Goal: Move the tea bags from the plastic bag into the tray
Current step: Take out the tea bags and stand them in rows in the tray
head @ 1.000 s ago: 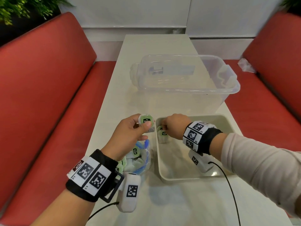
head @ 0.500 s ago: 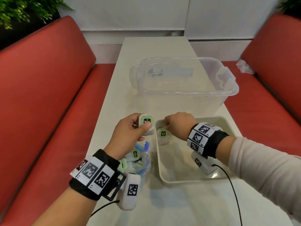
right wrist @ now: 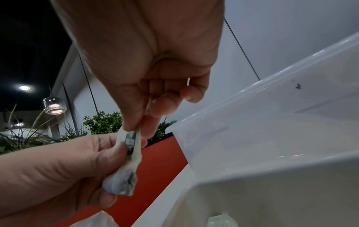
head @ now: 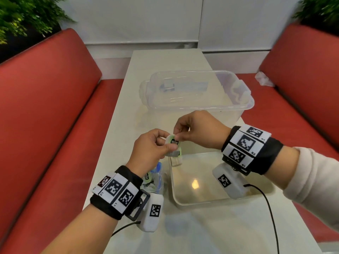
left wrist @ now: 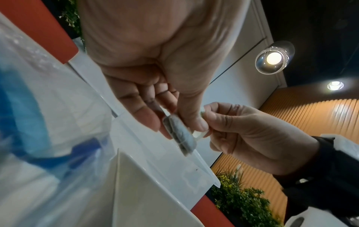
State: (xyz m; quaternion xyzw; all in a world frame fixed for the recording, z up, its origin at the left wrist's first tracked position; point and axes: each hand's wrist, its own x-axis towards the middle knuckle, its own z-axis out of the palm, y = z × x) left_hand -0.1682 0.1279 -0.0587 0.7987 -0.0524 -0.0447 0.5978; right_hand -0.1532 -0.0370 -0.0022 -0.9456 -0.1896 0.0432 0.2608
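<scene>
A white tea bag with a green tag (head: 173,143) is held above the far left corner of the cream tray (head: 225,200). My left hand (head: 167,144) grips its body between thumb and fingers. My right hand (head: 177,136) pinches its top edge from the right. In the right wrist view the right thumb and forefinger (right wrist: 134,130) squeeze the tea bag (right wrist: 124,182) just above the left thumb. Another tea bag (head: 176,161) stands in the tray's far left corner. The clear plastic bag (head: 156,180) with blue print and more tea bags lies under my left wrist.
A large clear plastic bin (head: 198,105) stands just beyond the tray on the white table (head: 201,235). Red benches (head: 55,116) run along both sides. A crumpled white wrapper (head: 264,80) lies on the right bench. Wrist-camera cables trail over the table's near end.
My right hand left the tea bag in the tray's corner, rose and moved left to pinch the tea bag in my left hand. My left hand lifted slightly.
</scene>
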